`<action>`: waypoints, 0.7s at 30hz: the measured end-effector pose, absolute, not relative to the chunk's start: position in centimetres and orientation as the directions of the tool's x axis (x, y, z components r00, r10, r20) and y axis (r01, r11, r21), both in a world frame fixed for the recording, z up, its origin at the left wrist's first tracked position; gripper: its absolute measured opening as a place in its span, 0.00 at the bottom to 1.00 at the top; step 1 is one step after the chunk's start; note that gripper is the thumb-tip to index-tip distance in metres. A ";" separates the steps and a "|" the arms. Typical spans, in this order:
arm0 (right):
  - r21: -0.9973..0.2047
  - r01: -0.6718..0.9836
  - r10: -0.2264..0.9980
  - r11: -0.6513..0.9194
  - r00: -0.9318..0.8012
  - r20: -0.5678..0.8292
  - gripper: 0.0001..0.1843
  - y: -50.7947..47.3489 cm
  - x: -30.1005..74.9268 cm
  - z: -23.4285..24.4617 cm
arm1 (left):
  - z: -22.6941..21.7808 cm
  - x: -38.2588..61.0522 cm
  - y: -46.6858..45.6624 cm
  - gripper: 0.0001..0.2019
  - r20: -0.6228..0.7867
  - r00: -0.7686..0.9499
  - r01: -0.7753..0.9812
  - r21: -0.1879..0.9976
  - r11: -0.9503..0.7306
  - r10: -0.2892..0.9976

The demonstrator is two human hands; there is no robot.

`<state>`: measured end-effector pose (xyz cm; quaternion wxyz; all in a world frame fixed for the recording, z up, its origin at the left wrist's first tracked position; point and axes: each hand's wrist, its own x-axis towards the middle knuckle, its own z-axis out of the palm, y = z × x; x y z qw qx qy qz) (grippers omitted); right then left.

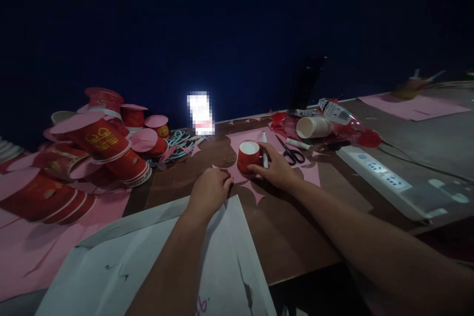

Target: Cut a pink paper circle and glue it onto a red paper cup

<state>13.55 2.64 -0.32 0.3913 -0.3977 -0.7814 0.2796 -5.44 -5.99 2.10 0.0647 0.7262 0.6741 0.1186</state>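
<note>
"Red at the side, pale on top: log cup (pixel 247 160), on pink paper (pixel 234 142), near the middle of the counter (pixel 289 237)."

"Mouth or base uppermost?"

"Cannot tell from this angle. Record as set down, pale end up."

"And the hands?"

"With right hand (pixel 277 165), gripping cup from its right side, thumb low on the near face, fingers farther back. With left hand (pixel 209 188), nothing seen in the grasp: fingers loosely curled, lowered near the paper, apart from cup. Cannot tell whether anything lies beneath."

"What of the pen (pixel 264 138)?"

"Find it right beside cup, at the right fingers. Cannot tell whether held or merely lying there."

"Which step in hand?"

"Judge as placing or steadying cup on the paper; not provable from one view."

"And for the next move?"

"Judge it to call for a firm but light hold, so as not to dent a thin wall, with left hand brought across to flatten the paper if needed."

"Any risk nearby?"

"Note scissors (pixel 289 152) close to right hand, blades toward the far side. Note also scraps (pixel 255 193) just below cup, liable to slip under it."

"Surroundings?"

"On the left, log piled cups (pixel 103 138), several with pink discs on the ends, and coiled cable (pixel 177 145). Beyond, a lit screen (pixel 201 113), blurred. On the right, nested white cups (pixel 314 127) and power strip (pixel 381 177). Below the left forearm, a white panel (pixel 229 247)."
</note>
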 end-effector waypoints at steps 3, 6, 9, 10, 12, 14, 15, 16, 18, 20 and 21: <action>-0.761 0.392 0.843 0.517 -0.385 0.374 0.33 2.7 13.6 -0.3 | 2.5 -5.8 -6.0 0.13 0.180 0.005 0.962 0.269 -0.054 0.984; -0.774 0.385 0.848 0.502 -0.394 0.355 0.33 2.8 13.5 -0.3 | 3.7 -6.1 -5.7 0.15 0.412 -0.078 0.944 0.324 -0.066 0.908; -0.791 0.324 0.831 0.519 -0.406 0.380 0.32 2.6 13.5 -0.2 | 5.5 -5.6 -5.0 0.18 0.518 0.037 0.922 0.313 -0.230 0.854; -0.798 0.300 0.827 0.523 -0.405 0.390 0.31 2.5 13.4 -0.1 | 6.1 -5.3 -4.6 0.18 0.512 0.089 0.914 0.300 -0.275 0.854; -0.816 0.263 0.827 0.515 -0.403 0.392 0.30 2.3 13.4 0.0 | 7.0 -4.5 -3.9 0.17 0.483 0.177 0.898 0.277 -0.342 0.857; -0.838 0.240 0.835 0.490 -0.406 0.372 0.30 2.1 13.4 0.1 | 7.6 -3.5 -3.1 0.15 0.433 0.253 0.887 0.254 -0.386 0.865; -0.847 0.231 0.839 0.479 -0.406 0.363 0.30 2.1 13.4 0.2 | 7.9 -3.1 -2.9 0.14 0.404 0.280 0.887 0.238 -0.396 0.871; -0.852 0.226 0.841 0.472 -0.405 0.358 0.30 2.0 13.3 0.2 | 8.1 -2.7 -2.6 0.13 0.368 0.303 0.892 0.216 -0.397 0.879; -0.856 0.217 0.842 0.469 -0.403 0.359 0.30 2.1 13.2 0.1 | 8.4 -2.2 -2.3 0.13 0.283 0.339 0.906 0.160 -0.393 0.897; -0.853 0.216 0.840 0.475 -0.401 0.366 0.31 2.1 13.2 0.0 | 8.6 -1.9 -2.2 0.14 0.226 0.362 0.913 0.108 -0.393 0.904; -0.851 0.220 0.840 0.476 -0.399 0.367 0.31 2.1 13.3 0.0 | 8.6 -1.8 -2.2 0.14 0.215 0.369 0.914 0.095 -0.395 0.904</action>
